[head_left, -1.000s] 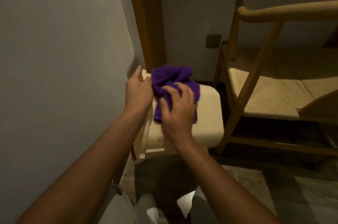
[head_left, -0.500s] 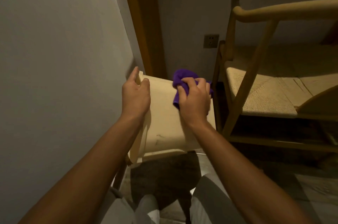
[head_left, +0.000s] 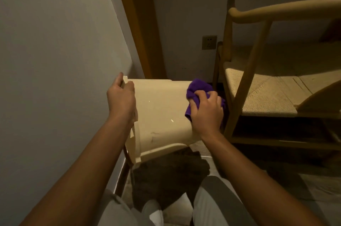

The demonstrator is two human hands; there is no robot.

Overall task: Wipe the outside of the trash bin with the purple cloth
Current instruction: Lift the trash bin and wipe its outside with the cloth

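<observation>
Since half a second ago, our right hand (head_left: 206,110) has slid the purple cloth (head_left: 198,90) further toward the bin's right edge, so that the wad now sits at the far right corner of the trash bin (head_left: 162,115) instead of on its broad face. That hand has its fingers curled round the bunched cloth, pressing it against the bin's side; part of the cloth shows above the knuckles and a fold hangs below the thumb. Our left hand (head_left: 120,100) is clamped on the bin's left edge, thumb on the near face and fingers wrapped over the rim, and it has kept that hold.

We see the bin tipped on its side, cream-coloured, held clear of the floor (head_left: 276,185) between our two hands, its wide face turned up toward us with a few faint marks near its lower edge.

Left of the bin rises a pale wall (head_left: 55,78), close by our left hand. Behind the bin stands a wooden door frame (head_left: 140,32), and a wall socket (head_left: 209,42) sits above and to the right of the bin. Just right of the bin, near the cloth, stands a wooden chair (head_left: 258,70) with a woven seat. Below the bin we see our knees (head_left: 212,198) in light trousers.
</observation>
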